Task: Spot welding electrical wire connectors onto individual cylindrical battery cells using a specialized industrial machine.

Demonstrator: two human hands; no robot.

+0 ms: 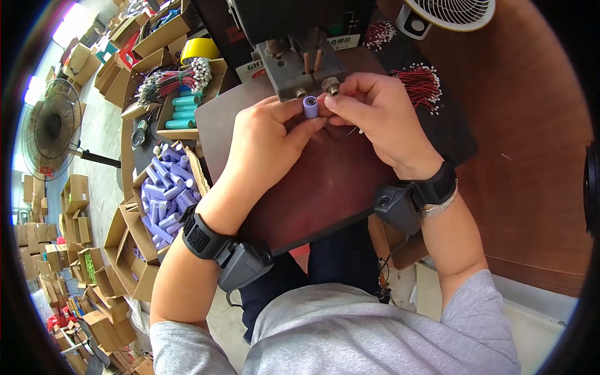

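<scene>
Wood-grained tabletop (525, 125) and maroon board (294, 194) framing a purple cylinder (311, 111)

Smooth brown grain is being shown at the right, beside the flat, straight-edged board. Above it, two slim copper-coloured rods (317, 60) are being held by a blocky metal machine (281, 78). At the left, similar cylinders (165, 187) are being contained, loosely heaped, in a cardboard carton (199, 165).

Short, round and smooth-sided, the purple cylinder is being held just below the machine's metal block — its dark-centred end being exposed. It is being gripped by the left hand (265, 134), between thumb and fingertips. Beside it, the right hand's (394, 119) fingertips are being bunched narrowly — whether anything is being pinched cannot be told. Both forearms are being angled inward.
</scene>
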